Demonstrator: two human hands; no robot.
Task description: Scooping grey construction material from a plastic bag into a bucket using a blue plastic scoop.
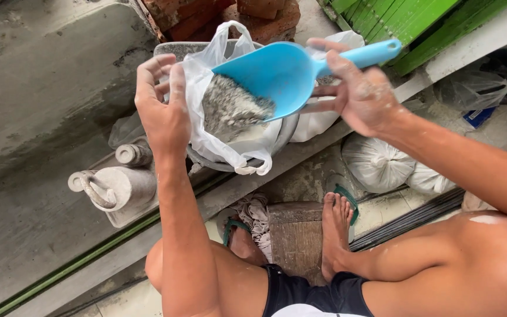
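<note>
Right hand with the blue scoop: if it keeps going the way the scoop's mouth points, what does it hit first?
Probably the grey powder inside the clear plastic bag that the left hand holds open; the blue scoop in the right hand already reaches in.

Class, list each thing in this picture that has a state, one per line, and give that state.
Left hand: gripping the bag's edge, holding it open.
Right hand: closed round the scoop's handle.
Blue plastic scoop: tilted, mouth inside the bag.
Thin white plastic bag: open, partly filled with grey powder.
Grey powder: sliding off the scoop.
Tied white sacks: closed, lying on the ground.
</note>
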